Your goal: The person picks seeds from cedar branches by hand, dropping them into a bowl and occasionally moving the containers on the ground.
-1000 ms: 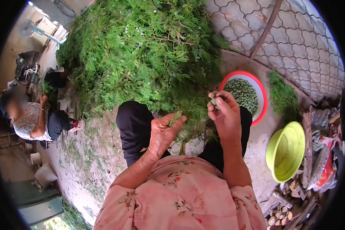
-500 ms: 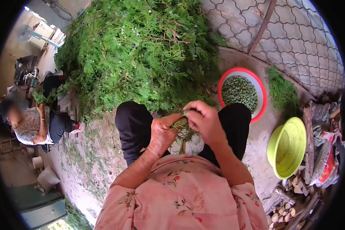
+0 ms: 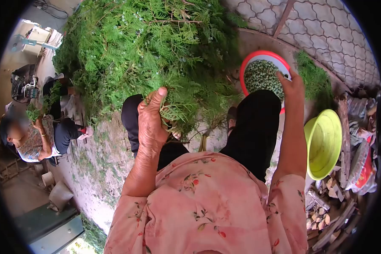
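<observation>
My left hand (image 3: 151, 118) is closed around a leafy green conifer sprig (image 3: 178, 112), thumb pointing up, above my left knee. The sprig's fronds spread out to the right of the fist, in front of the heap. Over the right side of a red-rimmed white basin (image 3: 245, 84), my right hand (image 3: 292, 86) reaches down with its fingers parted. Small round green cones (image 3: 262, 76) fill much of the basin. My right hand hides part of the rim, and my knee covers its near edge.
A large heap of conifer branches (image 3: 135, 51) lies ahead. To the right are a yellow-green basin (image 3: 326, 144), cut firewood (image 3: 319, 218) and loose greenery (image 3: 311, 76) beside a wire-mesh fence (image 3: 326, 38). Another person (image 3: 40, 135) sits at left holding a sprig.
My hands were together over my lap, working at the greenery. Now my right hand has moved right to the cone basin, while my left has shifted left and up with the sprig.
</observation>
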Demonstrator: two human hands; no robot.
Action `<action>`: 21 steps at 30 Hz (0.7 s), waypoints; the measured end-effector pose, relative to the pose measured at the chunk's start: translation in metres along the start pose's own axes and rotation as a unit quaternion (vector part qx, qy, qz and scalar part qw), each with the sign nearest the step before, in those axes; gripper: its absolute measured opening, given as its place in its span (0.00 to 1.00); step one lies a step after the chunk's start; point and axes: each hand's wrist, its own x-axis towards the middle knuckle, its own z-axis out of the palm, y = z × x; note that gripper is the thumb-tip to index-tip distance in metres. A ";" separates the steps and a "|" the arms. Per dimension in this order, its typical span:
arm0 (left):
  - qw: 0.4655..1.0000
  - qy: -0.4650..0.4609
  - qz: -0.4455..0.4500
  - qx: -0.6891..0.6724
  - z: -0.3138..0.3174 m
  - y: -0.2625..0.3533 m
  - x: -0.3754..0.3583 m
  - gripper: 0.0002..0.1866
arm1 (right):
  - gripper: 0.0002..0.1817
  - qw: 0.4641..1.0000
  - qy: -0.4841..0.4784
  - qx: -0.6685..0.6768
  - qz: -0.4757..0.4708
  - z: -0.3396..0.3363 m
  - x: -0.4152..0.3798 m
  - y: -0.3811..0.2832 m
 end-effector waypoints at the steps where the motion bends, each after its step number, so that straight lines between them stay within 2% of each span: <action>1: 1.000 -0.002 -0.015 -0.019 0.000 0.002 0.002 0.11 | 0.23 0.999 0.037 0.011 0.000 0.000 0.005 0.007; 2: 1.000 0.000 -0.013 -0.028 -0.003 0.000 0.007 0.11 | 0.24 0.997 0.074 0.023 -0.001 0.002 0.007 0.012; 3: 1.000 0.003 -0.014 -0.027 -0.007 0.000 0.009 0.11 | 0.24 0.997 0.071 0.024 0.000 0.006 0.009 0.017; 4: 0.999 -0.023 -0.012 -0.035 -0.010 0.001 0.011 0.12 | 0.24 0.970 0.052 0.237 0.031 0.010 0.009 0.018; 5: 0.998 -0.049 -0.011 -0.043 -0.012 0.001 0.013 0.12 | 0.23 0.896 0.032 0.439 0.061 0.010 0.000 0.000; 6: 0.999 -0.005 0.005 -0.037 -0.010 -0.001 0.017 0.13 | 0.19 0.805 0.018 0.590 0.058 0.019 -0.018 -0.018; 8: 0.999 0.031 0.009 -0.011 0.003 0.003 0.016 0.12 | 0.15 0.816 -0.203 0.541 0.001 0.025 -0.057 -0.053; 10: 0.998 0.063 0.019 0.010 0.002 0.003 0.019 0.13 | 0.14 0.845 -0.342 0.407 0.060 0.050 -0.107 -0.077; 11: 0.998 0.065 0.020 0.011 0.003 0.004 0.018 0.13 | 0.14 0.804 -0.447 0.383 0.088 0.066 -0.127 -0.075; 13: 0.998 0.055 0.039 0.004 0.007 0.006 0.016 0.14 | 0.16 0.764 -0.496 0.378 0.165 0.099 -0.157 -0.071; 15: 0.999 0.034 0.040 -0.005 0.005 0.004 0.011 0.11 | 0.17 0.782 -0.489 0.352 0.159 0.118 -0.161 -0.073; 17: 0.995 -0.014 0.096 0.005 0.019 -0.005 0.002 0.12 | 0.18 0.801 -0.482 0.323 0.149 0.137 -0.168 -0.076; 18: 0.992 -0.059 0.104 0.027 0.016 -0.013 -0.001 0.12 | 0.21 0.777 -0.456 0.399 0.169 0.147 -0.176 -0.078; 19: 0.990 -0.054 0.116 0.056 0.031 -0.017 -0.011 0.12 | 0.24 0.748 -0.426 0.473 0.187 0.154 -0.180 -0.082; 20: 0.984 -0.081 0.142 0.077 0.039 -0.023 -0.020 0.13 | 0.19 0.824 -0.450 0.313 0.143 0.160 -0.173 -0.091; 21: 0.979 -0.141 0.125 0.082 0.042 -0.033 -0.024 0.14 | 0.19 0.824 -0.452 0.311 0.139 0.161 -0.171 -0.093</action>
